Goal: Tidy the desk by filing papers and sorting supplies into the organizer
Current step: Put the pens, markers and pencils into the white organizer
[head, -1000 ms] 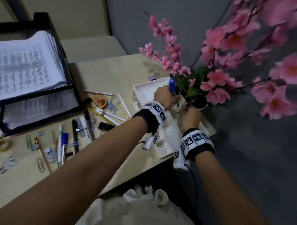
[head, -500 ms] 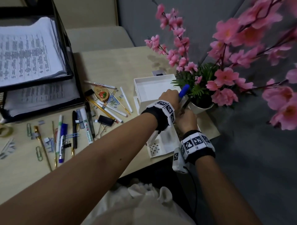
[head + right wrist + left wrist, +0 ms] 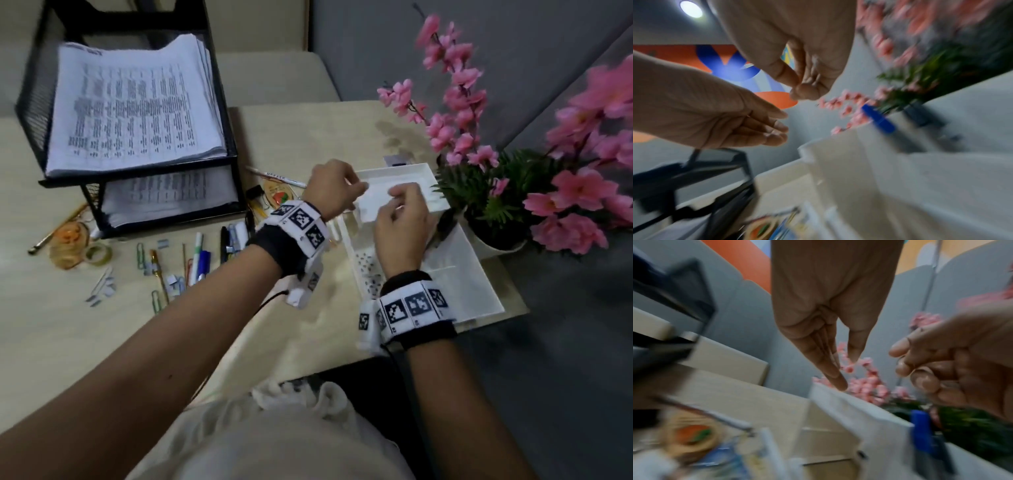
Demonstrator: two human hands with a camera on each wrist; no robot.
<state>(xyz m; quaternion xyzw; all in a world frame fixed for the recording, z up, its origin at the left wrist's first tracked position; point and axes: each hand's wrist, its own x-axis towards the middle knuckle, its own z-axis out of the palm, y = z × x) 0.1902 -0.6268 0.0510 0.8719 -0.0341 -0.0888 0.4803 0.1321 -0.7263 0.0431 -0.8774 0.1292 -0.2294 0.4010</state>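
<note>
Fingers (image 3: 835, 378) of the left hand (image 3: 330, 188) lie straight and together, holding nothing, their tips just above the rim of the white organizer (image 3: 479, 281). On the right hand (image 3: 400, 226) the thumb and forefinger are pressed tip to tip above the same tray; whether something small is pinched there I cannot tell, as the wrist views are smeared by motion. A blue-capped marker (image 3: 923, 430) stands in a slot at the organizer's far right, beside the potted pink blossoms (image 3: 565, 192). Left of the organizer, loose pens and clips (image 3: 191, 263) and rolls of tape (image 3: 80, 246) lie across the desk (image 3: 308, 130), unsorted, while printed papers (image 3: 133, 106) sit filed in the black mesh tray (image 3: 51, 61) at far left. The risk, as I judge it: the blossoms crowd the organizer, so a careless reach could brush them or tip the marker, and a sleeve sweeping left could scatter the clips. Both forearms hide the organizer's near-left compartments, and a speckled patch there cannot be identified.
</note>
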